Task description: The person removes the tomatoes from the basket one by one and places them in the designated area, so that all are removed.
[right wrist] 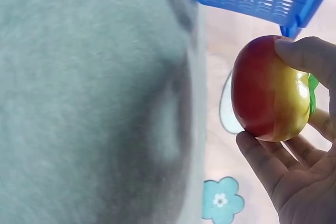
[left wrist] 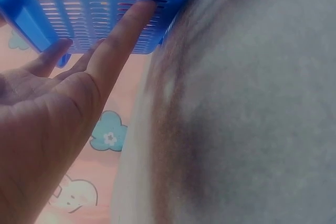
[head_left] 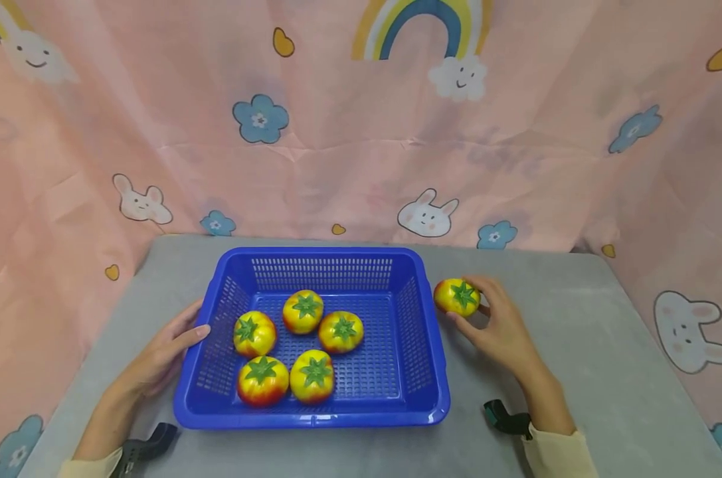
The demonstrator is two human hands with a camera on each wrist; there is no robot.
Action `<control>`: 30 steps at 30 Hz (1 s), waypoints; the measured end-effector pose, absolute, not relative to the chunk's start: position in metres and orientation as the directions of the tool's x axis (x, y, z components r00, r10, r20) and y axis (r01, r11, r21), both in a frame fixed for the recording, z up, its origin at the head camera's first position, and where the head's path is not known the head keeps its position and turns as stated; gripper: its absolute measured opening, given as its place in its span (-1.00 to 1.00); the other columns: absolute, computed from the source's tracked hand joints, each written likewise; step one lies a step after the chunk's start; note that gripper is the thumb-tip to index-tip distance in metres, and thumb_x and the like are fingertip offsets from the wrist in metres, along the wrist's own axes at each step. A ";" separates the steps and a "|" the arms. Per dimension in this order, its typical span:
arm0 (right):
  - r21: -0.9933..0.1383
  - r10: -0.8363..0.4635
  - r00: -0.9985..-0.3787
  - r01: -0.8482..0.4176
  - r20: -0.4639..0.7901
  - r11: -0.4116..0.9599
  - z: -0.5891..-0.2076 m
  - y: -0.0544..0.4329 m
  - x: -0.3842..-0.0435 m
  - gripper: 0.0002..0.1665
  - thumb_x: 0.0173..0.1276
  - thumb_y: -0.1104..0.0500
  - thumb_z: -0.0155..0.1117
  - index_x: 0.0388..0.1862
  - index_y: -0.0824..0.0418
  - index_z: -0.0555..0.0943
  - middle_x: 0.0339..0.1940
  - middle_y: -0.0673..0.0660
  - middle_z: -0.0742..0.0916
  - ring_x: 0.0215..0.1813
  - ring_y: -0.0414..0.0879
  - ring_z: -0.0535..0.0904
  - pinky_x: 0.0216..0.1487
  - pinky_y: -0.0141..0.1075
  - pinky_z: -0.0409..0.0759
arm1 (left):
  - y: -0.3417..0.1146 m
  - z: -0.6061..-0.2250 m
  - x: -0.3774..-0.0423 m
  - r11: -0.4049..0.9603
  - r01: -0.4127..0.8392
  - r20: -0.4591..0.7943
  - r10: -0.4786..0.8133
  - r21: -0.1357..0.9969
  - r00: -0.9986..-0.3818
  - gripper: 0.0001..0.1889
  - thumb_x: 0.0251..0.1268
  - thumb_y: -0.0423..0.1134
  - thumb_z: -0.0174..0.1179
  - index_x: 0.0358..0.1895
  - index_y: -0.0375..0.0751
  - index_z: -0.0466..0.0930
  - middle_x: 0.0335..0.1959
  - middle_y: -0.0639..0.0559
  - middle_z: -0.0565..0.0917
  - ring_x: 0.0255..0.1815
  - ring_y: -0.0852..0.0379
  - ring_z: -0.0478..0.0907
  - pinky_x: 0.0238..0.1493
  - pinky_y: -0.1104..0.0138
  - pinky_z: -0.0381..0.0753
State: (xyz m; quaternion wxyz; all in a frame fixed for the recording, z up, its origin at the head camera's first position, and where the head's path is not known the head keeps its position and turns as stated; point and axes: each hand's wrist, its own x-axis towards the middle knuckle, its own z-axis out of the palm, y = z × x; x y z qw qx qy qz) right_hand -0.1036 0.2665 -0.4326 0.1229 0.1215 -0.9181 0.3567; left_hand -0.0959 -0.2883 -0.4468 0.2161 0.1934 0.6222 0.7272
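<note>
My right hand [head_left: 498, 325] pinches a yellow-and-red tomato [head_left: 456, 297] with a green star-shaped calyx between thumb and fingers. It is just outside the right rim of a blue plastic basket [head_left: 366, 419]. Close up in the right wrist view, the tomato [right wrist: 268, 90] shows its smooth red base. At the basket's left side, my left hand [head_left: 163, 348] holds the rim, thumb on top. Its fairly straight fingers [left wrist: 118, 40] touch the slotted outer wall in the left wrist view. Several similar tomatoes, including one [head_left: 303, 312] at the back, lie inside, mostly left of centre.
The basket stands on a grey cloth-covered table [head_left: 576, 332]. Behind and beside the table hangs a pink curtain [head_left: 337, 179] printed with rabbits, flowers and rainbows. Dark wrist mounts [head_left: 507, 418] show near both wrists.
</note>
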 end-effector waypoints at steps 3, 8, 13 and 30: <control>-0.626 -0.140 -0.946 -0.301 0.294 0.719 -0.437 0.267 -0.104 -0.18 0.27 0.32 0.57 0.46 0.35 0.43 0.37 0.38 0.55 0.34 0.28 0.53 0.12 0.26 0.72 | -0.288 -0.446 -0.096 -0.128 -0.078 0.006 0.556 0.989 -0.831 -0.41 0.71 -0.39 -0.29 0.69 -0.04 -0.04 0.44 0.27 0.55 0.30 0.17 0.68 0.17 0.18 0.78; -0.640 -0.133 -0.957 -0.273 0.259 0.718 -0.443 0.268 -0.106 -0.19 0.31 0.30 0.55 0.48 0.34 0.42 0.41 0.39 0.53 0.38 0.33 0.51 0.16 0.30 0.69 | -0.289 -0.446 -0.096 -0.120 -0.072 0.006 0.552 0.990 -0.834 -0.39 0.71 -0.39 -0.29 0.71 -0.08 -0.08 0.44 0.28 0.54 0.30 0.18 0.68 0.15 0.18 0.79; -0.641 -0.129 -0.961 -0.259 0.244 0.723 -0.447 0.269 -0.106 -0.21 0.33 0.29 0.53 0.49 0.35 0.42 0.41 0.41 0.53 0.37 0.34 0.51 0.17 0.33 0.69 | -0.288 -0.447 -0.096 -0.128 -0.078 0.006 0.552 0.989 -0.834 -0.41 0.71 -0.39 -0.28 0.69 -0.05 -0.04 0.43 0.26 0.55 0.30 0.17 0.68 0.16 0.17 0.79; -0.651 -0.108 -0.980 -0.191 0.166 0.735 -0.452 0.271 -0.106 -0.19 0.41 0.21 0.50 0.54 0.34 0.37 0.46 0.42 0.51 0.40 0.36 0.50 0.25 0.31 0.66 | -0.289 -0.446 -0.097 -0.116 -0.081 -0.003 0.556 0.990 -0.831 -0.37 0.71 -0.37 -0.29 0.73 -0.15 -0.16 0.43 0.31 0.54 0.30 0.19 0.68 0.16 0.19 0.79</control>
